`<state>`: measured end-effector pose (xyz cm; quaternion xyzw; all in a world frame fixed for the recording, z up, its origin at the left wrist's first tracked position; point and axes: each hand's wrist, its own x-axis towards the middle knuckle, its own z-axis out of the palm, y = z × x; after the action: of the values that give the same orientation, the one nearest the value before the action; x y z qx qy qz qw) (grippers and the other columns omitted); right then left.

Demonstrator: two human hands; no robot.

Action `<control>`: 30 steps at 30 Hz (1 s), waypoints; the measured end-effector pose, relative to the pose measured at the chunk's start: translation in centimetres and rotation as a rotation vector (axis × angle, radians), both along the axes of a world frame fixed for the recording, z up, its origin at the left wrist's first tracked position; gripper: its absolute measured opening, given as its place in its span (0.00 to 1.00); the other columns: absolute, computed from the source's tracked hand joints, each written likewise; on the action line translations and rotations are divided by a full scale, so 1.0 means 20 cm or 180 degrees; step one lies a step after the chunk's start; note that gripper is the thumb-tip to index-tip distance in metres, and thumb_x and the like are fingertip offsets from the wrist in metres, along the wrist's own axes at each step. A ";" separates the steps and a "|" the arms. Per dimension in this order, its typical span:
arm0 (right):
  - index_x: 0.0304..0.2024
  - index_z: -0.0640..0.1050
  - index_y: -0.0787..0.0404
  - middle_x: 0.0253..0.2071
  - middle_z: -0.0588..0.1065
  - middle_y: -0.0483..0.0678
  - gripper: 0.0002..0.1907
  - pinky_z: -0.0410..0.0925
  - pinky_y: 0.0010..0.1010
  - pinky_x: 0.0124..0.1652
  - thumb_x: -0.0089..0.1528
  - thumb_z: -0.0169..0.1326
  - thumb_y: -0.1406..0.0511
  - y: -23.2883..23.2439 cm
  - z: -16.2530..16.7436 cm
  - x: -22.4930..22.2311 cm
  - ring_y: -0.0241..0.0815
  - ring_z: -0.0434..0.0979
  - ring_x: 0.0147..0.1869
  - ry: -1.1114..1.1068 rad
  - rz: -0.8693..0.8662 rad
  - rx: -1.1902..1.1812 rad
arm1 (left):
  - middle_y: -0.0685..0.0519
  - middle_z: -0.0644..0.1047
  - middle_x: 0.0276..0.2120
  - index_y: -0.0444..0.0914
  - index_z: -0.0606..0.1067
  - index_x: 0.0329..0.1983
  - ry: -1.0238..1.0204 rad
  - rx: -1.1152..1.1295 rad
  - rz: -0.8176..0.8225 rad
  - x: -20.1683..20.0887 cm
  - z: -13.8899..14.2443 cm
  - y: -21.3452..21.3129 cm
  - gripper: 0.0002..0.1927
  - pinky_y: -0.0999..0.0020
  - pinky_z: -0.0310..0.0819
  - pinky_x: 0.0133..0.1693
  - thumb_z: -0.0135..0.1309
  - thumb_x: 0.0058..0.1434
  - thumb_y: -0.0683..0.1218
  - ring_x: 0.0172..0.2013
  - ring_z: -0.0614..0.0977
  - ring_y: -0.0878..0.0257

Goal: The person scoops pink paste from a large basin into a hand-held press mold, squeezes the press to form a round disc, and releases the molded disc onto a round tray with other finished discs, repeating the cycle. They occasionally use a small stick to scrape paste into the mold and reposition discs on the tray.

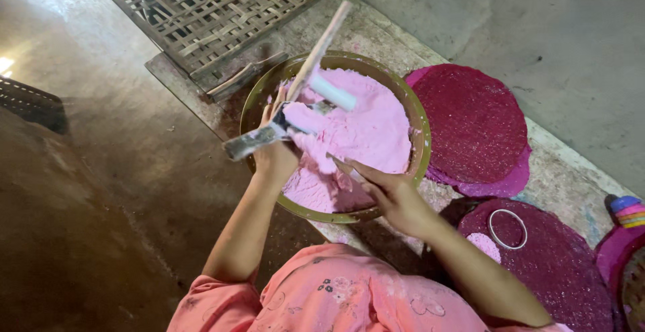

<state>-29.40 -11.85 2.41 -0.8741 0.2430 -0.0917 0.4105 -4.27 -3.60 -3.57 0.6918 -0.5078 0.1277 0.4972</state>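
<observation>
Nearby, left hand [274, 145] around scraper [259, 138].

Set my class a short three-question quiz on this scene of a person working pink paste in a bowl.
1. True or false: the pink paste lies in a square tray.
2. Which hand grips the flat scraper tool? A) left B) right
3. What lies on the nearest magenta mat?

Key: 1. False, it fills a round bowl. 2. A, the left hand; the right hand rests at the paste's edge. 3. A metal ring.
</observation>
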 end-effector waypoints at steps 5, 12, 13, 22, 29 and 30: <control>0.70 0.68 0.55 0.48 0.80 0.64 0.24 0.70 0.42 0.43 0.71 0.46 0.71 -0.13 0.04 0.04 0.51 0.77 0.42 -0.0829 0.0158 -0.0605 | 0.31 0.55 0.72 0.42 0.76 0.55 -0.0228 0.0785 0.0211 -0.06 0.00 -0.04 0.24 0.37 0.67 0.57 0.63 0.53 0.46 0.63 0.67 0.26; 0.66 0.73 0.46 0.21 0.74 0.49 0.25 0.69 0.32 0.27 0.65 0.51 0.65 -0.03 0.07 0.02 0.36 0.73 0.23 0.0237 -0.0045 -0.0332 | 0.30 0.58 0.69 0.33 0.70 0.63 -0.0524 0.0760 0.0353 0.01 0.00 -0.02 0.41 0.42 0.74 0.53 0.66 0.45 0.50 0.59 0.71 0.28; 0.64 0.75 0.42 0.20 0.73 0.52 0.22 0.68 0.33 0.28 0.67 0.51 0.62 -0.06 0.13 0.00 0.38 0.71 0.23 0.0629 -0.0119 -0.0351 | 0.34 0.61 0.70 0.35 0.70 0.64 -0.0638 0.0727 0.0373 0.02 0.00 0.01 0.37 0.47 0.77 0.50 0.65 0.50 0.50 0.56 0.74 0.35; 0.47 0.82 0.52 0.33 0.80 0.48 0.13 0.71 0.41 0.30 0.63 0.53 0.59 -0.19 0.39 0.20 0.46 0.79 0.33 0.1541 0.1144 -0.2232 | 0.46 0.80 0.53 0.39 0.71 0.62 -0.0407 0.0515 -0.0593 -0.21 0.01 0.01 0.26 0.65 0.80 0.41 0.59 0.62 0.50 0.42 0.82 0.60; 0.42 0.78 0.56 0.34 0.77 0.46 0.10 0.73 0.38 0.33 0.58 0.53 0.65 0.02 0.57 0.14 0.45 0.82 0.35 0.1240 0.1539 -0.3622 | 0.51 0.80 0.37 0.38 0.79 0.51 0.1053 0.0889 -0.1736 -0.12 -0.04 0.10 0.16 0.67 0.77 0.44 0.64 0.59 0.43 0.35 0.81 0.63; 0.41 0.78 0.54 0.33 0.77 0.46 0.08 0.73 0.38 0.32 0.59 0.52 0.65 0.01 0.64 0.08 0.45 0.82 0.35 0.1425 0.1228 -0.3534 | 0.52 0.80 0.37 0.39 0.79 0.48 0.0798 0.0950 -0.1606 -0.09 -0.04 0.10 0.12 0.67 0.77 0.45 0.62 0.61 0.42 0.35 0.82 0.64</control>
<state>-27.72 -11.70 15.29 -0.9831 0.0770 0.0567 -0.1562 -6.15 -1.64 -4.31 0.6197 -0.6113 -0.1617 0.4649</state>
